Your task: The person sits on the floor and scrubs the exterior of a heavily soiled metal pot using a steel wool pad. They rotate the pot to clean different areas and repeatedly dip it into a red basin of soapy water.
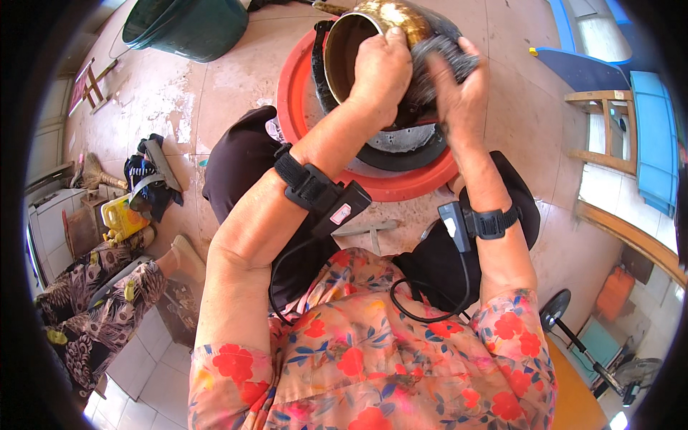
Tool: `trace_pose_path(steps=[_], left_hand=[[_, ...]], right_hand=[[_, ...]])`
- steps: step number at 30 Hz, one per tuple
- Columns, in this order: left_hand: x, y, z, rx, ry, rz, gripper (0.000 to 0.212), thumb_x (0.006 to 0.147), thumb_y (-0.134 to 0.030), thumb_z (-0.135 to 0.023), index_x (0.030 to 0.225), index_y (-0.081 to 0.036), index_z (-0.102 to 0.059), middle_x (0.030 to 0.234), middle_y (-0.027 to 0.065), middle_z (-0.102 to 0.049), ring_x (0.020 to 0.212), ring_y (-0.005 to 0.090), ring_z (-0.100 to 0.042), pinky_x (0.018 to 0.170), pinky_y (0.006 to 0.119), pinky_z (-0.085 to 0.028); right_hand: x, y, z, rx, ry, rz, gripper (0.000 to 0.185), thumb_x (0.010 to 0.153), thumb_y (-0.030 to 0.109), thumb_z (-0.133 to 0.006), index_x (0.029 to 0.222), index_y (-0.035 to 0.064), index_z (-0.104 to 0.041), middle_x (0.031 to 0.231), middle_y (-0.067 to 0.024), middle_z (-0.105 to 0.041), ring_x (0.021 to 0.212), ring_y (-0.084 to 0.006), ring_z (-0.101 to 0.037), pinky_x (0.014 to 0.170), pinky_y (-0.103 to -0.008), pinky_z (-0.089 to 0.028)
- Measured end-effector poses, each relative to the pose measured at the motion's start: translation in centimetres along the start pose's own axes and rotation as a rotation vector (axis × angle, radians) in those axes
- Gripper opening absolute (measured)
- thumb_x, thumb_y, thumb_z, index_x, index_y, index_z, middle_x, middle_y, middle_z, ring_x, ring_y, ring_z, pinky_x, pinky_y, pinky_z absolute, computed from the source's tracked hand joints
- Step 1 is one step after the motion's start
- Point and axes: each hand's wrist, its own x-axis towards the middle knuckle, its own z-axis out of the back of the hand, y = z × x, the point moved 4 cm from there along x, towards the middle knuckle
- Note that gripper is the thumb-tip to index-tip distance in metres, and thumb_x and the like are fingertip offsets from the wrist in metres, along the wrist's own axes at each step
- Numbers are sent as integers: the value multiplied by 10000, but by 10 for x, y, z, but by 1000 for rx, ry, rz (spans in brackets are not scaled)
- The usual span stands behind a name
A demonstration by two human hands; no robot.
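A metal pot (395, 16) with a brown-and-gold stained outside lies tipped on its side, its mouth facing left. My left hand (381, 75) grips the pot's rim, thumb on the outside. Pressed against the pot's outer wall is a grey wire scourer (457, 59), held in my right hand (465, 102); both are blurred. Beneath the pot is a red plastic basin (293, 102). A dark round vessel (400, 160), with whitish suds inside, sits in that basin. The pot's underside is partly hidden by my hands.
A dark green bucket (185, 29) stands at the upper left. On the left are a yellow plastic jug (123, 217), a broom (99, 174) and another person's legs in patterned trousers (118, 306). A wooden frame (604, 123) stands at the right.
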Motion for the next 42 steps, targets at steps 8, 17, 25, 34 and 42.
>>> trace_pose_path(steps=[8, 17, 25, 34, 42], left_hand=[[12, 3, 11, -133, -6, 94, 357, 965, -274, -416, 955, 42, -582, 812, 134, -609, 721, 234, -574, 689, 378, -465], [-4, 6, 5, 155, -21, -16, 534, 983, -391, -343, 844, 63, -585, 817, 250, -614, 837, 415, -587, 771, 428, -453], [2, -1, 8, 367, -18, -204, 715, 948, -577, -257, 831, 43, -595, 813, 253, -613, 868, 429, -582, 823, 456, -435], [-3, 8, 5, 523, -14, -260, 709, 941, -575, -292, 820, 57, -588, 785, 278, -615, 873, 448, -593, 817, 474, -444], [-9, 1, 8, 342, 120, -304, 753, 948, -607, -192, 835, 20, -593, 725, 221, -573, 812, 369, -575, 828, 430, -431]], right_hand=[[-6, 2, -9, -144, 102, 248, 893, 607, 281, -846, 1303, -29, -382, 1169, -217, -512, 1072, -351, -526, 932, -423, -414], [7, -4, -7, 274, 201, -170, 774, 735, 333, -792, 1238, -81, -376, 1090, -169, -557, 975, -208, -569, 849, -317, -475], [-1, 5, -7, 264, -5, -211, 782, 634, 209, -840, 1210, -98, -410, 1081, -188, -576, 956, -233, -602, 846, -318, -497], [14, -6, -13, 490, -80, -308, 404, 639, 234, -840, 818, -54, -621, 786, -85, -645, 662, -138, -610, 636, -288, -521], [32, -35, 5, 573, -78, -363, 337, 807, 161, -691, 552, 83, -485, 396, 22, -385, 291, -85, -327, 315, -253, -216]])
